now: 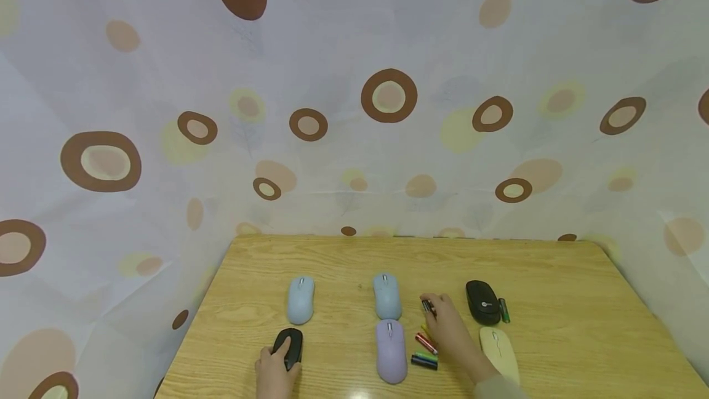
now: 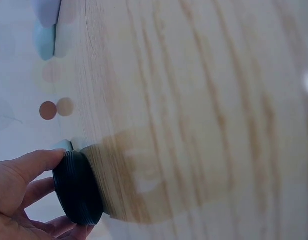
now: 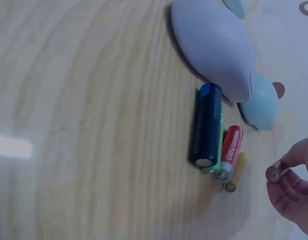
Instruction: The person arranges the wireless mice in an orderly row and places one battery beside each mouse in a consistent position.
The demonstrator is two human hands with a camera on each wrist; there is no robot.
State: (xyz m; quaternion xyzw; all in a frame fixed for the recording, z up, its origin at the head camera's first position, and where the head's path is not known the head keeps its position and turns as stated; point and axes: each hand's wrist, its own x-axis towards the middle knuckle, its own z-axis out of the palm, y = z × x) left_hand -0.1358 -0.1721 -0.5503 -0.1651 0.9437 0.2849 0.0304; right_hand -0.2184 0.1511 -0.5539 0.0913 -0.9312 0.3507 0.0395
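Two hands at work over a wood-grain table (image 1: 581, 325) set with mice and batteries. At the near left, the left hand (image 1: 275, 371) grips the left black mouse (image 1: 293, 345), its thumb on one side and the other fingers on the opposite side, as the left wrist view shows. A left blue mouse (image 1: 301, 300) lies just beyond it, on the far side. Right of centre, the right hand (image 1: 450, 331) pinches a held battery (image 1: 428, 306) between thumb and fingers; the right wrist view shows one coppery end of this battery. Near the right hand lies a loose group of batteries, in order from near to far: a dark blue battery (image 1: 423, 362), a light green battery (image 1: 426, 356) close alongside it, a red battery (image 1: 425, 343) and a yellow battery (image 3: 238, 170), the last partly hidden by the hand in the head view. Left of this group is a purple mouse (image 1: 391, 353), with a right blue mouse (image 1: 386, 296) just beyond its far end; whether the two touch cannot be told. To the right of the right hand stands the right black mouse (image 1: 483, 302), with a dark green battery (image 1: 503, 311) just beside its right side. A yellow mouse (image 1: 500, 353) lies on the near side of that pair, partly covered by the sleeve (image 1: 501, 386). A spotted backdrop (image 1: 332, 36) rises behind the table.
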